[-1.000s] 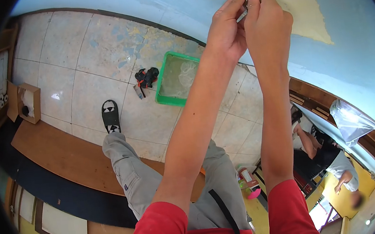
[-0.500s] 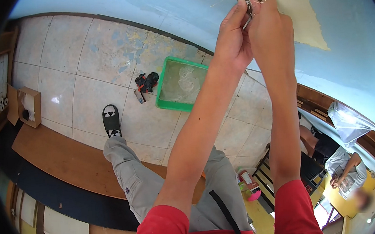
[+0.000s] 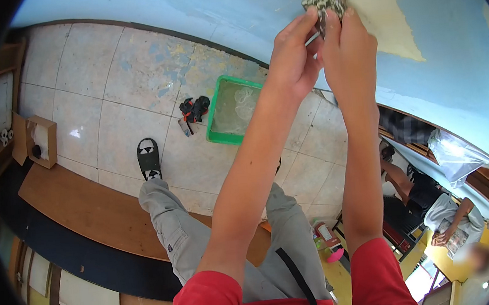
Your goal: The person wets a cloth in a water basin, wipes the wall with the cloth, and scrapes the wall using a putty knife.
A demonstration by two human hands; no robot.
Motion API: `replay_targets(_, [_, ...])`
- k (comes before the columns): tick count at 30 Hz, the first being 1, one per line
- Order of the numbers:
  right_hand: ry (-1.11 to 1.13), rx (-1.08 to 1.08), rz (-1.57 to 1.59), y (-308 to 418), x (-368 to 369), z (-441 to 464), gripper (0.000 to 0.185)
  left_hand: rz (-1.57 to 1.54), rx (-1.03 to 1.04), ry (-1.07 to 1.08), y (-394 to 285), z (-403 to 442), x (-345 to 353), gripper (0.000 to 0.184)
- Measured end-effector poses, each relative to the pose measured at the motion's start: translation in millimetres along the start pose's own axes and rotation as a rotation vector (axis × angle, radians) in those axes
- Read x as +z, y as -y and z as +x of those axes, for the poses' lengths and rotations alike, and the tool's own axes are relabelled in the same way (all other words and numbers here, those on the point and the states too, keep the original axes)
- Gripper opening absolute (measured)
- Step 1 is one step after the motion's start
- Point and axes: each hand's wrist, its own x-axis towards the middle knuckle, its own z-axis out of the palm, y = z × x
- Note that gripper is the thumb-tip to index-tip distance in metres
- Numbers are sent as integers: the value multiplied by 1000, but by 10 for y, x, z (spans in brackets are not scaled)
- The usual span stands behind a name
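Note:
Both arms reach up to a blue wall (image 3: 255, 19) where a bare cream patch (image 3: 381, 16) shows through peeled paint. Between my hands is a flat, dark scraper (image 3: 326, 1), its face caked with pale paint shavings, at or very near the wall by the patch's left edge. My left hand (image 3: 295, 53) pinches its lower left side with thumb and fingers. Fingers of my right hand (image 3: 351, 42) press on its lower right part. The scraper's lower end is partly hidden by the fingers.
A green basin (image 3: 213, 120) of cloudy water stands on the tiled floor (image 3: 123, 114), beside a black and orange bundle (image 3: 195, 108). Paint flakes (image 3: 175, 71) litter the wall's foot. Curved brown boards (image 3: 85, 209) lie at left. Another person (image 3: 454, 217) sits at lower right.
My hands and the scraper have shifted slightly down and left in view. The scraper's caked face now shows more broadly, and the long loose strands at its left are less visible.

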Motion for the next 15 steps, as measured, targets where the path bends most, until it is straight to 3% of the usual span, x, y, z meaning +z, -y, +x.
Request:
replay_targets(1, [-9, -4, 4, 15, -1, -25, 26, 6, 2, 8, -71, -72, 36, 22])
replay_targets(3, [53, 202, 475, 38, 3, -125, 30, 274, 100, -26, -187, -218, 103, 25])
replay_targets(5, [46, 244, 621, 101, 51, -140, 29, 448, 162, -35, -347, -277, 227, 26])
replay_targets(8, [-141, 281, 1079, 144, 194, -138, 26, 806, 310, -64, -454, -216, 435, 27])
replay_targets(9, [-144, 287, 1080, 163, 243, -135, 26, 991, 404, -82, -460, -168, 473, 26])
replay_targets(10, [-224, 319, 1132, 205, 285, -128, 27, 996, 401, -80, -443, -112, 480, 26])
replay_targets(12, [-309, 356, 1197, 232, 328, -98, 28, 1101, 610, -90, -421, -23, 462, 25])
replay_targets(15, [-356, 298, 1040, 203, 375, -52, 30, 993, 525, -58, -422, 15, 421, 24])
